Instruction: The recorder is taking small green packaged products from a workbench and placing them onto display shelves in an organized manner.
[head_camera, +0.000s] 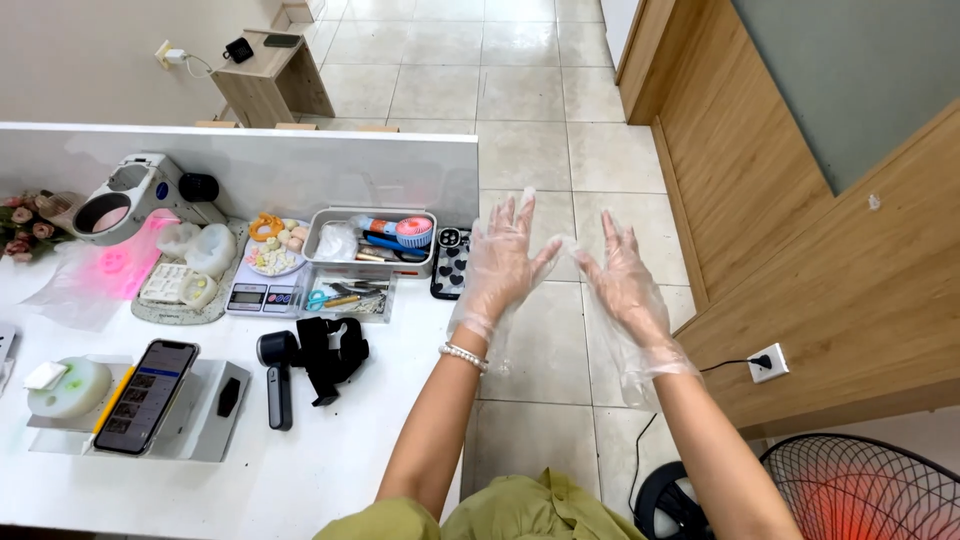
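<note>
Both hands raised over the tiled floor, just right of the table (330, 470) edge. Left hand (500, 262) and right hand (622, 280) each inside a loose clear glove (640, 370), fingers spread, grasping nothing. Thumb tips near, possibly touching. Pearl bracelet (463, 356) on left wrist. Nearest: phone case (450, 262), metal tray (322, 240).

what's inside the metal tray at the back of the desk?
The metal tray holds a small blue and pink handheld fan, a clear plastic bag and a few pen-like tools. Whatever lies under them is covered. Both gloved hands, left hand and right hand, are off the desk, empty.
</note>
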